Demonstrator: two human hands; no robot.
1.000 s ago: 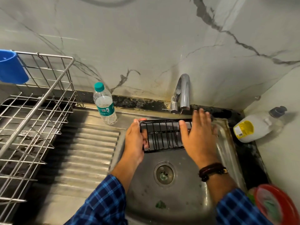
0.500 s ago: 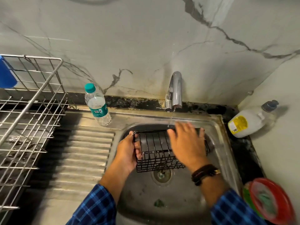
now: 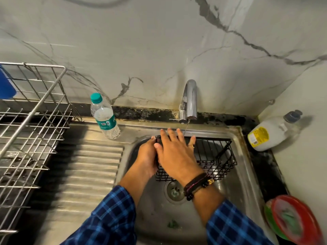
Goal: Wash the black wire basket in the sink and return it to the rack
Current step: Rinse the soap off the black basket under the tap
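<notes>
The black wire basket (image 3: 213,157) sits low in the steel sink (image 3: 247,174), under the tap (image 3: 189,101), from which a thin stream of water runs. My left hand (image 3: 147,156) grips the basket's left end, fingers curled round its rim. My right hand (image 3: 174,152) lies flat across the basket's left half with straight, spread fingers, and hides that part. The silver wire dish rack (image 3: 30,128) stands to the left on the counter.
A water bottle with a teal cap (image 3: 104,117) stands on the ribbed drainboard (image 3: 85,175) near the sink's back left corner. A soap jug (image 3: 270,132) lies at the right. Red and green plates (image 3: 293,220) sit at the lower right. A blue cup (image 3: 6,85) hangs on the rack.
The basket has sunk lower into the sink and tilted. My right hand slid left across it toward my left hand, fingers now reaching over the back rim.
</notes>
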